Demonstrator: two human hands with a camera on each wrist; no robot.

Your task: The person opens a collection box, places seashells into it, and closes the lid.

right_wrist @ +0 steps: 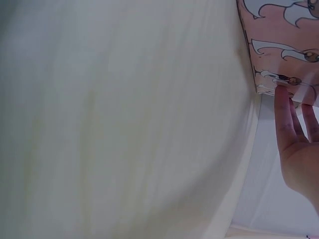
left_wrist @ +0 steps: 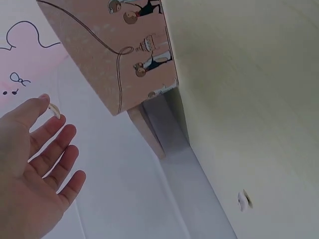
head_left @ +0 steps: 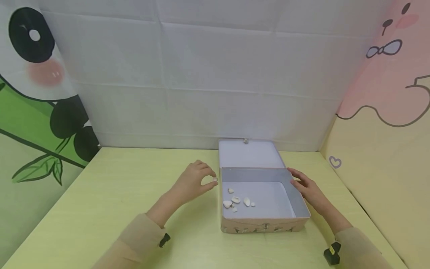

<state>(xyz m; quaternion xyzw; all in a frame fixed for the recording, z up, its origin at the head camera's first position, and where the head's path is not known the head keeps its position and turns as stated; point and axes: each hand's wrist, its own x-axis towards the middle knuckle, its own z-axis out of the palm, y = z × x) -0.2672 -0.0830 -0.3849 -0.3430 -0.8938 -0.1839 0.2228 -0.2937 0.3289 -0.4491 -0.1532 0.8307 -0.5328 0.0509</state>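
My left hand (head_left: 193, 183) pinches a small white seashell (left_wrist: 55, 110) between thumb and index finger, just left of the box's left wall. The other left fingers are spread in the left wrist view. A pink printed box (head_left: 265, 225) stands with its lid (head_left: 250, 153) raised at the back. Inside, several white seashells (head_left: 236, 200) lie on the left part of its floor. My right hand (head_left: 310, 190) rests at the right rim near the back corner, its fairly straight fingers (right_wrist: 283, 117) touching the outer wall.
Another small shell (left_wrist: 244, 200) lies on the pale yellow table (head_left: 134, 194) in the left wrist view. A white cloth wall (head_left: 208, 74) closes off the back. Cartoon-printed panels (head_left: 379, 157) flank the table on both sides.
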